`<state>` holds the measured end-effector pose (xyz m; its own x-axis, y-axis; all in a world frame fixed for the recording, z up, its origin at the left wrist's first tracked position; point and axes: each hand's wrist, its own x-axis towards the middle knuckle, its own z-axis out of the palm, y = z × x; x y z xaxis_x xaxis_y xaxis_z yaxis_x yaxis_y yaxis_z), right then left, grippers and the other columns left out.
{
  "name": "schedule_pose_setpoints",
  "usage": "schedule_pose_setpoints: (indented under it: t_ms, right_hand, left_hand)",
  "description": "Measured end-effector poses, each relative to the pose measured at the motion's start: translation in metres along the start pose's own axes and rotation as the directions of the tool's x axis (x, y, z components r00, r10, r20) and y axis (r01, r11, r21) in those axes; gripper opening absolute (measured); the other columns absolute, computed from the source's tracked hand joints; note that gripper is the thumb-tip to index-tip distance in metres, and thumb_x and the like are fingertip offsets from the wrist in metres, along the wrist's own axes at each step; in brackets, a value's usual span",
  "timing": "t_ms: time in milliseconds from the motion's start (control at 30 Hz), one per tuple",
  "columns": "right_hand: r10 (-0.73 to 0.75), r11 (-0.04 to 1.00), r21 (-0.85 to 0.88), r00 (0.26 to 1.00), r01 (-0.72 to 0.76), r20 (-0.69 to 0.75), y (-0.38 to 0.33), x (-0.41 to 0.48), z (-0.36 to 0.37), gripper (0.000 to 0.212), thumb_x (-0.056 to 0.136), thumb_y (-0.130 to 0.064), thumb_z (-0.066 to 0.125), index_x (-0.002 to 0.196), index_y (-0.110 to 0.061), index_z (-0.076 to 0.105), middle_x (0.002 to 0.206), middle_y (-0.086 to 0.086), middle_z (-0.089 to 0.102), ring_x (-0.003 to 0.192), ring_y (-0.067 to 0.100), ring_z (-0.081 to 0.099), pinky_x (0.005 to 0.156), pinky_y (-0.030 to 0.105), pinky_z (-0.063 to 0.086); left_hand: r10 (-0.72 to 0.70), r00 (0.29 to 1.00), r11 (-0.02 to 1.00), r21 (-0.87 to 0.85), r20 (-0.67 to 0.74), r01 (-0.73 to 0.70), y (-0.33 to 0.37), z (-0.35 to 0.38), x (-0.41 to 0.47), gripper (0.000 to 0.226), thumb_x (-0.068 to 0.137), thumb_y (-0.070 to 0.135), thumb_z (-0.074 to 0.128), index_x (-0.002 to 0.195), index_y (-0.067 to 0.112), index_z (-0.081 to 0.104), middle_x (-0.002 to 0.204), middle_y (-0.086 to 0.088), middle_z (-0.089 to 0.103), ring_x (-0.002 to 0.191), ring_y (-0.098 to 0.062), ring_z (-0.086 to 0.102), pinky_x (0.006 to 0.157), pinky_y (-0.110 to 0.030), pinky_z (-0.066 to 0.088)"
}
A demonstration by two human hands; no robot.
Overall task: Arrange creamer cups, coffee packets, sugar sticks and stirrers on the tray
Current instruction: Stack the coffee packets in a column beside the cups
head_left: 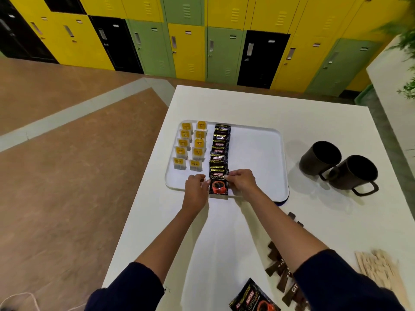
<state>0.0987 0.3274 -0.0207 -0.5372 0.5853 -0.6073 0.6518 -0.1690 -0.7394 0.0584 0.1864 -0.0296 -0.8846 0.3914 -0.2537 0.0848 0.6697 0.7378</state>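
A white tray (258, 149) lies on the white table. At its left stand two columns of yellow-labelled tea bags (190, 145). Beside them runs an overlapping row of black coffee packets (220, 147). The nearest coffee packet (219, 185) lies at the tray's front edge; my left hand (195, 187) pinches its left side and my right hand (241, 180) pinches its right top corner. More coffee packets (251, 297) lie at the near table edge. Brown sugar sticks (280, 270) are partly hidden under my right arm. Wooden stirrers (379, 272) are piled at the far right.
Two dark mugs (339, 167) stand to the right of the tray, handles toward me. The tray's right half is bare. Beyond the table are a brown floor and yellow, green and black lockers (202, 41). A white counter with a plant (402, 63) is at right.
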Motion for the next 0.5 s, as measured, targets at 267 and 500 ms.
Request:
schedule_pose_setpoints:
  t_ms: [267,500]
  right_hand:
    - [-0.034,0.993,-0.114,0.994,0.022,-0.107,0.000,0.009,0.009,0.015,0.076,-0.011,0.076,0.072,-0.014,0.062,0.101,0.012,0.070,0.096,0.026,0.066,0.090,0.038,0.053]
    - [-0.020,0.994,-0.110,0.987,0.003,-0.158,0.001,0.010,0.015,0.018,0.081,-0.011,0.072,0.097,-0.003,0.068,0.110,0.012,0.069,0.102,0.025,0.064,0.087,0.030,0.049]
  left_hand:
    - [-0.050,0.999,0.998,-0.022,-0.001,0.050,0.011,0.018,0.017,0.025,0.096,0.017,0.049,0.114,0.003,0.060,0.109,-0.019,0.052,0.109,-0.028,0.048,0.086,-0.029,0.039]
    - [-0.084,0.996,0.993,-0.083,-0.025,0.082,0.021,0.021,0.016,0.032,0.096,0.011,0.048,0.126,0.003,0.051,0.124,-0.017,0.045,0.114,-0.028,0.051,0.102,-0.036,0.042]
